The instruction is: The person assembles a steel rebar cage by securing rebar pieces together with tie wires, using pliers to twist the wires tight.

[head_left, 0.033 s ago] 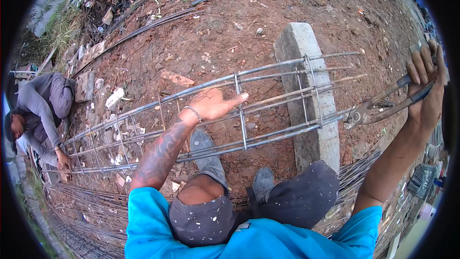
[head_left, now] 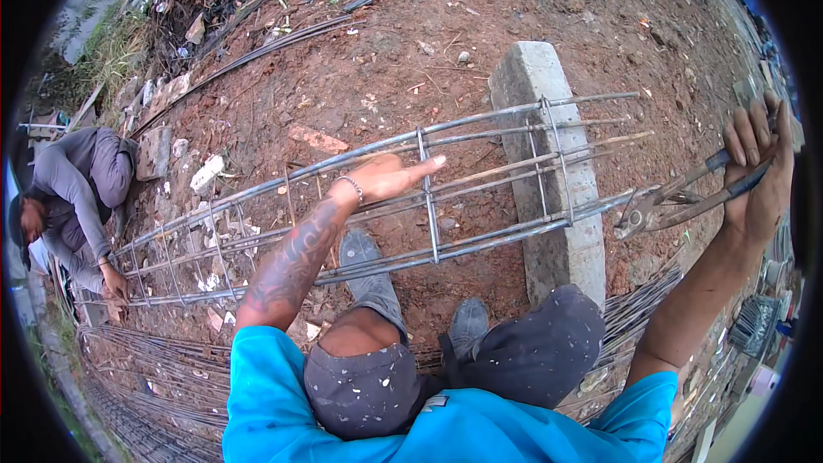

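Your tattooed left forearm (head_left: 296,259) angles inward, left hand (head_left: 382,178) extending 1 digit (head_left: 429,165) rightward; your right forearm (head_left: 699,300) reaches outward, right hand (head_left: 758,191) gripping with curled fingers (head_left: 746,130).

Outdoor construction site
A steel rebar cage (head_left: 429,206), concrete block (head_left: 561,261) and piled rods (head_left: 163,347) crowd reddish earth (head_left: 386,77) strewn with rubble (head_left: 207,172).

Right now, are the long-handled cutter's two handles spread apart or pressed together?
Spread apart: the cutter's handles diverge from its head toward the right hand, with a gap showing between them.
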`<action>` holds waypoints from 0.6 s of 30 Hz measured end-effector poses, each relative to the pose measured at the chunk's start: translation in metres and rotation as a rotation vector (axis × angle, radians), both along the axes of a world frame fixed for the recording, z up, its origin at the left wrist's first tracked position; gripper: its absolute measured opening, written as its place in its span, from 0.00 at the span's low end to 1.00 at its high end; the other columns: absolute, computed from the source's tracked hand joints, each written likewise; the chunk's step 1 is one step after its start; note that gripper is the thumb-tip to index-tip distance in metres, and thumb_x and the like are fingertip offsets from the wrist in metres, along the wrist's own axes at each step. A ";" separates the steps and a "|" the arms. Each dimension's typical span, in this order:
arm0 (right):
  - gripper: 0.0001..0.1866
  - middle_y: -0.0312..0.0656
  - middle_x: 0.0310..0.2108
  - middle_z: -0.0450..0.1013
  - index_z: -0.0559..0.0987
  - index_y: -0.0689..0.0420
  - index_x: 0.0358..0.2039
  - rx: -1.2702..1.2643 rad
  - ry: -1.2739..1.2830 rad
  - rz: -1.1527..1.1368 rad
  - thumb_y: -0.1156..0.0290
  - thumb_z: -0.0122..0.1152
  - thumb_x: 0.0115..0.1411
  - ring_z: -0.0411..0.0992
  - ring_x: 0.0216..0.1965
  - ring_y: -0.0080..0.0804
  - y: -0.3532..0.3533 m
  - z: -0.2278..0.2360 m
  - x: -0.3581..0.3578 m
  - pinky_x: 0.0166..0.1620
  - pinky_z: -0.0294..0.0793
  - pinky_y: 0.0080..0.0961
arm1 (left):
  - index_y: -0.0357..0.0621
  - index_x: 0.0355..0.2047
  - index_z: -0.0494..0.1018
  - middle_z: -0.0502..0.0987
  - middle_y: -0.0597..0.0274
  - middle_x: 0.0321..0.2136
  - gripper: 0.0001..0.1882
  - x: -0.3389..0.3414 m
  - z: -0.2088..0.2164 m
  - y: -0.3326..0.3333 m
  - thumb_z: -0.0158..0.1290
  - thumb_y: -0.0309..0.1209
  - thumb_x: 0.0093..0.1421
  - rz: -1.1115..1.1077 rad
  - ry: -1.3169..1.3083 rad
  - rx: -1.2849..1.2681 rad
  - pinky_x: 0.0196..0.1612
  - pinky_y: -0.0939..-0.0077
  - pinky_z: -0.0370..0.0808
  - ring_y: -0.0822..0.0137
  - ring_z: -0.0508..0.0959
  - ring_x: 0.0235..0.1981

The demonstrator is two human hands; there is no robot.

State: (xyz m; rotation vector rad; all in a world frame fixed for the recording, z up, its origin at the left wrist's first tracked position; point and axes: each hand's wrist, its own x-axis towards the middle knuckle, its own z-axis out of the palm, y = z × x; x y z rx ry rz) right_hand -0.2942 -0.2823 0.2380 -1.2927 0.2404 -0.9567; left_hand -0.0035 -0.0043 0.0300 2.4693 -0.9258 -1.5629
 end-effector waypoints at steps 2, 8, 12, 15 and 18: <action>0.13 0.29 0.21 0.53 0.69 0.62 0.42 0.075 -0.011 -0.075 0.64 0.45 0.69 0.52 0.21 0.15 0.011 -0.014 -0.035 0.23 0.54 0.12 | 0.36 0.55 0.65 0.72 0.49 0.49 0.44 -0.011 -0.030 -0.014 0.41 0.66 0.57 0.080 0.182 -0.360 0.45 0.60 0.74 0.52 0.77 0.44; 0.13 0.29 0.21 0.55 0.69 0.59 0.42 0.223 -0.104 -0.115 0.62 0.45 0.69 0.52 0.19 0.14 0.028 -0.036 -0.079 0.22 0.55 0.13 | 0.44 0.54 0.66 0.75 0.54 0.46 0.24 -0.009 -0.049 -0.020 0.39 0.46 0.66 0.234 0.458 -0.279 0.40 0.69 0.75 0.63 0.78 0.42; 0.15 0.29 0.20 0.55 0.69 0.59 0.40 0.238 -0.185 -0.135 0.59 0.46 0.69 0.53 0.19 0.15 0.040 -0.026 -0.059 0.21 0.55 0.13 | 0.49 0.57 0.64 0.77 0.53 0.44 0.27 -0.016 -0.034 -0.018 0.36 0.50 0.66 0.172 0.364 -0.245 0.43 0.66 0.74 0.62 0.75 0.47; 0.16 0.30 0.21 0.55 0.69 0.59 0.40 0.269 -0.237 -0.056 0.56 0.47 0.68 0.53 0.20 0.16 0.039 -0.026 -0.041 0.22 0.56 0.14 | 0.40 0.57 0.66 0.72 0.44 0.51 0.40 -0.028 0.013 -0.018 0.33 0.63 0.62 0.002 0.008 -0.146 0.55 0.57 0.68 0.51 0.66 0.59; 0.15 0.32 0.22 0.54 0.66 0.61 0.42 0.298 -0.396 0.229 0.60 0.46 0.68 0.52 0.22 0.18 0.038 -0.025 -0.021 0.25 0.56 0.16 | 0.31 0.51 0.70 0.71 0.37 0.51 0.48 -0.012 0.066 0.000 0.33 0.69 0.58 -0.027 -0.369 -0.180 0.57 0.57 0.65 0.44 0.67 0.57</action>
